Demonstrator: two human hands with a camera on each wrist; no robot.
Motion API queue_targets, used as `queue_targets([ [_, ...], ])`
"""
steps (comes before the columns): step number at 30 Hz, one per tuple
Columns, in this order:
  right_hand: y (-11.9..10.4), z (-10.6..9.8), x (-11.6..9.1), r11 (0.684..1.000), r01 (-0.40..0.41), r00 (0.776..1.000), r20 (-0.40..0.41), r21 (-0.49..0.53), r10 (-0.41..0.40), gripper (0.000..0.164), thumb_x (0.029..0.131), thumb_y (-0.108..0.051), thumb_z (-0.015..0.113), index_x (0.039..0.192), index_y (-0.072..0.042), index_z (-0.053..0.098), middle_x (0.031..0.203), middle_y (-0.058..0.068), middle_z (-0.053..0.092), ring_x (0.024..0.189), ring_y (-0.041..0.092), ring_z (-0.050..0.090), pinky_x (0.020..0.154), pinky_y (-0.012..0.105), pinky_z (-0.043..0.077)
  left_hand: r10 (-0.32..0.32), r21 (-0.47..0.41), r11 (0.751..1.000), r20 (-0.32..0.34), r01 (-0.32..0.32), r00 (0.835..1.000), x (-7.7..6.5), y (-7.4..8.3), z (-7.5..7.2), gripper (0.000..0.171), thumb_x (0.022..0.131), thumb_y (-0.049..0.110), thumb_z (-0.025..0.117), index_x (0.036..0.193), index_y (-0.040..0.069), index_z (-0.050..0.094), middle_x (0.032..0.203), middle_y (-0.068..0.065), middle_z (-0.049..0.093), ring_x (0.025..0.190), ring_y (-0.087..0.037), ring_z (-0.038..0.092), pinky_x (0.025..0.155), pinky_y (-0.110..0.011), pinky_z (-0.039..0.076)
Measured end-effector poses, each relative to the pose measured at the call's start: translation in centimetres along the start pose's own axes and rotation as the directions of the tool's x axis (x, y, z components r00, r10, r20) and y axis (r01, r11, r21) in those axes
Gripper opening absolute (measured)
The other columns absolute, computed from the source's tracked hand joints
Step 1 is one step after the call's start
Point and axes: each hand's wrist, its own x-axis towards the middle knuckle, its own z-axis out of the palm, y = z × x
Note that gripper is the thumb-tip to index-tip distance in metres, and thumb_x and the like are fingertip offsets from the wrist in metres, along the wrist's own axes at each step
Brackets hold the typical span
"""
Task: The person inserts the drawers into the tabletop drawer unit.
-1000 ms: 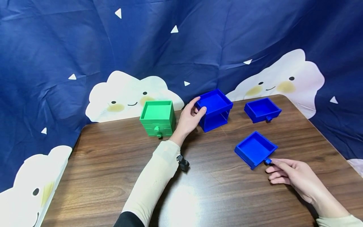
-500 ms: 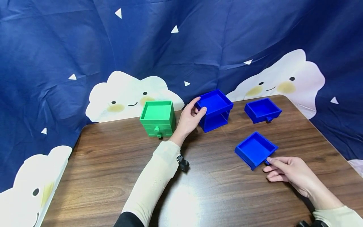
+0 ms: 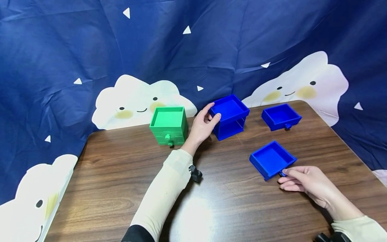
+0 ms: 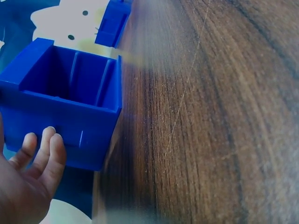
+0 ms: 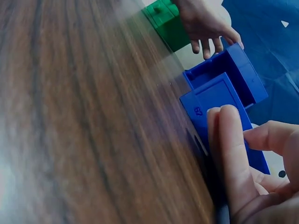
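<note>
A blue cabinet frame [image 3: 231,109], its front slots open, stands at the back of the table. My left hand [image 3: 201,127] grips its left side, thumb on the top rim; fingertips [image 4: 57,140] lie against the side wall in the left wrist view. Nearer and to the right is a shallow blue drawer [image 3: 272,158]. Thumb and fingers of my right hand [image 3: 314,185] pinch its knob [image 3: 282,173]. The right wrist view shows a flat face of this drawer [image 5: 219,95] with a small mark, overlapping the frame's opening from that angle. Whether the drawer touches the table I cannot tell.
A second blue drawer [image 3: 281,116] with a knob sits at the back right. Left of the blue frame stands a green cabinet [image 3: 167,126] with its drawers in. Behind the wooden table [image 3: 121,181] hangs a dark blue cloth [image 3: 151,43] with clouds.
My right hand has shifted a little to the left, and the pinched drawer has turned slightly. The left hand and the blue frame stay in place.
</note>
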Motion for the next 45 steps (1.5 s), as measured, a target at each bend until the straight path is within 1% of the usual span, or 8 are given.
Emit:
queue_targets([
  [5,0.1,0.3,0.0,0.996,0.025,0.999,0.023,0.082,-0.027,0.04,0.112,0.006,0.043,0.105,-0.008,0.079,0.097,0.013,0.083,0.091,0.021,0.083,0.084,0.031,0.066,0.003,0.006,1.0,0.003,-0.003,1.0,0.0,0.1,0.0,0.057,0.104,0.035,0.07,0.158,0.021,0.056,0.099,-0.002,0.056,0.083,-0.009,0.05,0.077,-0.019,0.042],
  [11,0.1,0.6,0.2,0.992,0.057,0.998,0.018,0.113,-0.059,0.038,0.113,0.005,0.045,0.106,-0.007,0.08,0.098,0.015,0.083,0.093,0.022,0.083,0.086,0.031,0.066,0.007,0.006,1.0,0.006,-0.007,1.0,0.1,0.2,-0.1,0.057,0.104,0.035,0.07,0.158,0.021,0.056,0.098,0.001,0.055,0.081,-0.008,0.05,0.076,-0.02,0.042],
  [14,0.1,0.8,0.3,0.993,0.056,0.998,0.002,0.106,-0.056,0.037,0.113,0.004,0.046,0.106,-0.007,0.08,0.097,0.016,0.083,0.093,0.021,0.083,0.086,0.031,0.066,0.005,0.002,1.0,0.006,-0.005,1.0,0.1,0.2,0.0,0.057,0.104,0.035,0.07,0.158,0.021,0.056,0.098,0.0,0.055,0.082,-0.008,0.05,0.076,-0.02,0.042],
  [19,-0.2,1.4,0.6,0.997,0.047,0.997,-0.067,0.06,-0.043,0.033,0.112,0.003,0.048,0.104,-0.007,0.079,0.094,0.016,0.083,0.09,0.02,0.083,0.084,0.03,0.066,-0.001,0.002,1.0,0.006,0.001,1.0,0.0,0.2,0.0,0.057,0.105,0.034,0.07,0.159,0.022,0.055,0.099,-0.002,0.056,0.082,-0.009,0.05,0.077,-0.02,0.042],
  [22,-0.3,1.8,0.8,0.997,0.053,0.994,-0.095,0.054,-0.047,0.032,0.112,0.003,0.049,0.103,-0.006,0.079,0.093,0.016,0.083,0.089,0.021,0.083,0.083,0.031,0.066,0.0,0.006,1.0,0.004,0.0,1.0,0.0,0.2,0.0,0.057,0.105,0.034,0.07,0.158,0.022,0.055,0.099,-0.003,0.057,0.082,-0.008,0.05,0.076,-0.019,0.042],
  [30,-0.4,2.6,1.5,0.996,0.068,0.993,-0.099,0.062,-0.062,0.033,0.111,0.005,0.048,0.102,-0.005,0.078,0.092,0.016,0.083,0.088,0.021,0.083,0.082,0.03,0.066,0.008,0.007,1.0,0.004,-0.008,1.0,0.0,0.2,0.0,0.058,0.104,0.034,0.07,0.158,0.021,0.056,0.098,-0.002,0.056,0.081,-0.008,0.05,0.075,-0.018,0.042],
  [39,-0.6,3.2,2.1,0.995,0.068,0.993,-0.103,0.077,-0.06,0.034,0.111,0.006,0.048,0.101,-0.005,0.079,0.09,0.016,0.082,0.086,0.021,0.083,0.081,0.03,0.067,0.008,-0.004,1.0,0.001,-0.008,1.0,-0.1,0.0,0.0,0.058,0.104,0.034,0.071,0.158,0.02,0.055,0.098,-0.001,0.056,0.079,-0.007,0.05,0.074,-0.018,0.042],
  [45,-0.6,3.4,2.6,0.996,0.062,0.991,-0.123,0.065,-0.053,0.032,0.111,0.005,0.049,0.101,-0.005,0.079,0.089,0.015,0.082,0.085,0.02,0.083,0.081,0.03,0.067,0.006,-0.007,1.0,0.001,-0.006,1.0,-0.1,0.2,0.1,0.058,0.104,0.035,0.07,0.159,0.021,0.055,0.098,-0.001,0.055,0.08,-0.008,0.05,0.075,-0.019,0.042],
])
